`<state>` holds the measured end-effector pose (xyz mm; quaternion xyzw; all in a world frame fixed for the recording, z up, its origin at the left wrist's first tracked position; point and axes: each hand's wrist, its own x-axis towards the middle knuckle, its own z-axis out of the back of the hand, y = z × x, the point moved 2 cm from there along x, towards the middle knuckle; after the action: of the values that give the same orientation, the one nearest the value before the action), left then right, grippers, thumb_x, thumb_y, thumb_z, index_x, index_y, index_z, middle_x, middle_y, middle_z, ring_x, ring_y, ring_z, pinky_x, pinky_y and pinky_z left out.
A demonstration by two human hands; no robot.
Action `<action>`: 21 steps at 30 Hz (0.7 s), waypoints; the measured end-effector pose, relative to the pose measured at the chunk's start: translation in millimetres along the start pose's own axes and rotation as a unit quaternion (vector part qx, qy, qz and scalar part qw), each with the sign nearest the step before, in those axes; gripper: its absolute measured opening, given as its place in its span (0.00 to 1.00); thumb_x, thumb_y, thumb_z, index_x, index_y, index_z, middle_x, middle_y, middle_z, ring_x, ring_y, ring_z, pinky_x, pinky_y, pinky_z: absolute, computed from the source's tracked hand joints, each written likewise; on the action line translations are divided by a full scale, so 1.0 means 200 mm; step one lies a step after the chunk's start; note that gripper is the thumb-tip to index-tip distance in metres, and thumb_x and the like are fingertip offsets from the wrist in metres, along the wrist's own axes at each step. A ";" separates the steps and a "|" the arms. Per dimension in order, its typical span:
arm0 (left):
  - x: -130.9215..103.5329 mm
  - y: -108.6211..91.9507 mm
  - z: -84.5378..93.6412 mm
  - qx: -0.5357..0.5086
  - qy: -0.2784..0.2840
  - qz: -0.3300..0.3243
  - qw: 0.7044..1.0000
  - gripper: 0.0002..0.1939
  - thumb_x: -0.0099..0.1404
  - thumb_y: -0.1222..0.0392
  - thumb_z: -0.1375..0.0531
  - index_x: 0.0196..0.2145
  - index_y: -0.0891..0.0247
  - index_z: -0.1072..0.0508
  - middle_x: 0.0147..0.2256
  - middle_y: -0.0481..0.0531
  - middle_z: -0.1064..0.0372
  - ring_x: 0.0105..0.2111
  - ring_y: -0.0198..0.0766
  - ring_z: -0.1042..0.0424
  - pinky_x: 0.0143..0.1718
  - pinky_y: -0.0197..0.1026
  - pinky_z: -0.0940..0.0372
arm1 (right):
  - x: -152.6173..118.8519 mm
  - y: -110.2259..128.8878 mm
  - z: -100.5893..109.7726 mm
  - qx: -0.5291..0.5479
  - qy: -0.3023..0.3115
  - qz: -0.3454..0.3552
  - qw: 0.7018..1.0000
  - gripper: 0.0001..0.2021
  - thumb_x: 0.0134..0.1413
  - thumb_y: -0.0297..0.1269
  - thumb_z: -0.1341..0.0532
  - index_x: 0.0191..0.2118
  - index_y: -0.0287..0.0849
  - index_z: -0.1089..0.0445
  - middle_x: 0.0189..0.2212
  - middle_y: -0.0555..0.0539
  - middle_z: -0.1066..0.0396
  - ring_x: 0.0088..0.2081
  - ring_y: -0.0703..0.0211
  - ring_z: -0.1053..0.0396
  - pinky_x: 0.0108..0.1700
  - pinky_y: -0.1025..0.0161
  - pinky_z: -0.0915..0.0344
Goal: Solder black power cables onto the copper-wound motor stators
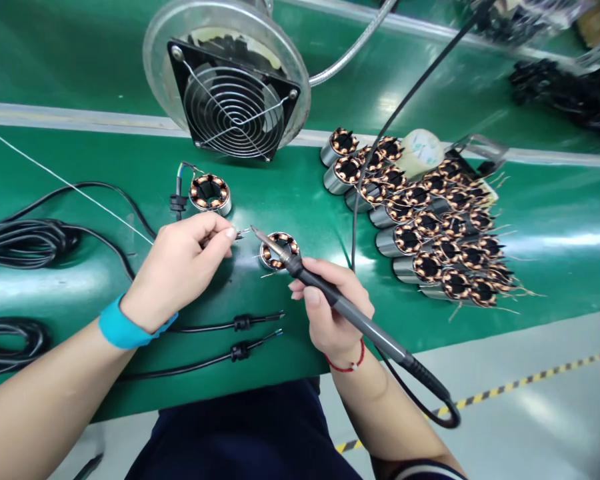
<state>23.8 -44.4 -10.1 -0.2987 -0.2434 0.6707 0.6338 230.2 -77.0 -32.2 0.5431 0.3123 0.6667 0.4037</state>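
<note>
My left hand, with a blue wristband, is closed on the end of a black cable, and thin wire tips stick out past the fingers. In my right hand is a soldering iron, its tip pointing up and left, close to those wire tips; whether they touch is unclear. Under the iron's metal shaft stands a motor stator with copper windings. Behind my left hand another stator sits beside a cable with a black grommet.
A round fan stands at the back. Several stators are grouped at right near a pale roll. Coiled black cables lie at left, two cable ends near the front edge. The iron's cord hangs across the right side.
</note>
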 end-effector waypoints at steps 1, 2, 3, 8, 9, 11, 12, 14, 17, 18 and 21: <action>0.00 0.00 0.00 -0.001 -0.003 0.000 1.000 0.11 0.65 0.57 0.46 0.27 0.62 0.30 0.21 0.43 0.36 0.19 0.29 0.43 0.23 0.35 0.47 | 0.00 0.00 0.00 0.002 0.005 -0.003 1.000 0.15 0.55 0.30 0.39 0.49 0.44 0.30 0.31 0.50 0.24 0.28 0.61 0.25 0.32 0.63 0.25; 0.00 0.00 0.00 -0.002 -0.004 -0.001 1.000 0.11 0.65 0.58 0.46 0.27 0.62 0.30 0.20 0.43 0.36 0.19 0.29 0.43 0.23 0.34 0.47 | 0.00 0.00 -0.01 0.003 0.008 -0.004 1.000 0.15 0.55 0.30 0.39 0.49 0.44 0.30 0.32 0.49 0.23 0.28 0.61 0.25 0.33 0.62 0.24; 0.00 0.00 0.00 -0.003 -0.004 -0.001 1.000 0.12 0.65 0.58 0.46 0.26 0.62 0.30 0.20 0.43 0.37 0.18 0.29 0.43 0.22 0.34 0.47 | 0.01 0.00 -0.01 0.003 0.010 -0.005 1.000 0.15 0.55 0.30 0.39 0.49 0.44 0.30 0.32 0.49 0.23 0.29 0.61 0.24 0.34 0.62 0.24; 0.00 0.00 0.00 -0.011 0.000 0.003 1.000 0.12 0.65 0.57 0.46 0.26 0.62 0.30 0.19 0.43 0.37 0.18 0.29 0.43 0.22 0.34 0.47 | 0.00 0.00 -0.02 0.004 0.014 -0.015 1.000 0.14 0.56 0.31 0.39 0.49 0.44 0.30 0.32 0.49 0.23 0.30 0.60 0.24 0.34 0.62 0.23; 0.00 0.00 0.00 -0.014 0.000 0.005 1.000 0.12 0.65 0.57 0.46 0.26 0.62 0.30 0.19 0.43 0.37 0.18 0.28 0.43 0.22 0.34 0.47 | 0.00 0.00 -0.02 0.004 0.015 -0.015 1.000 0.14 0.56 0.32 0.39 0.49 0.44 0.30 0.32 0.49 0.23 0.29 0.60 0.24 0.34 0.62 0.23; 0.00 0.00 0.00 -0.018 0.001 0.006 1.000 0.12 0.65 0.57 0.46 0.27 0.62 0.30 0.19 0.43 0.37 0.18 0.28 0.43 0.22 0.35 0.47 | 0.00 0.00 -0.02 0.006 0.017 -0.014 1.000 0.14 0.57 0.32 0.39 0.49 0.44 0.30 0.32 0.49 0.23 0.29 0.60 0.24 0.34 0.61 0.23; 0.00 0.00 0.00 -0.020 0.001 0.007 1.000 0.11 0.65 0.57 0.46 0.27 0.62 0.30 0.19 0.43 0.37 0.18 0.28 0.43 0.22 0.35 0.46 | 0.00 0.00 -0.02 0.008 0.015 -0.015 1.000 0.14 0.57 0.32 0.39 0.50 0.44 0.30 0.33 0.49 0.23 0.30 0.60 0.24 0.35 0.61 0.23; 0.00 0.00 0.00 -0.020 0.001 0.006 1.000 0.11 0.65 0.58 0.46 0.26 0.62 0.30 0.19 0.43 0.37 0.18 0.28 0.43 0.22 0.34 0.46 | -0.01 -0.01 -0.02 0.012 0.013 -0.020 1.000 0.15 0.57 0.31 0.39 0.50 0.44 0.30 0.34 0.49 0.23 0.30 0.60 0.23 0.36 0.61 0.23; 0.00 0.00 0.00 -0.022 0.002 0.004 1.000 0.11 0.65 0.58 0.46 0.26 0.62 0.30 0.19 0.43 0.37 0.18 0.28 0.43 0.22 0.34 0.46 | -0.01 -0.01 -0.02 0.016 0.013 -0.027 0.999 0.15 0.57 0.31 0.39 0.50 0.45 0.31 0.34 0.49 0.23 0.31 0.61 0.23 0.36 0.62 0.23; 0.00 0.00 0.00 -0.022 0.003 0.003 1.000 0.11 0.65 0.58 0.46 0.26 0.62 0.30 0.19 0.43 0.37 0.17 0.28 0.43 0.22 0.34 0.46 | -0.01 -0.01 -0.02 0.016 0.015 -0.028 0.999 0.15 0.57 0.31 0.39 0.50 0.45 0.31 0.33 0.50 0.23 0.31 0.61 0.23 0.36 0.62 0.23; 0.00 0.00 0.00 -0.023 0.002 -0.002 1.000 0.12 0.65 0.58 0.46 0.26 0.62 0.30 0.19 0.43 0.37 0.17 0.28 0.44 0.21 0.34 0.47 | -0.01 -0.02 -0.02 0.017 0.017 -0.029 0.999 0.15 0.57 0.32 0.39 0.50 0.45 0.31 0.34 0.49 0.23 0.30 0.61 0.23 0.36 0.61 0.23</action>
<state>24.5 -43.9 -10.3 -0.3140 -0.2576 0.6632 0.6287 226.9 -77.9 -37.2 0.5287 0.3462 0.6586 0.4084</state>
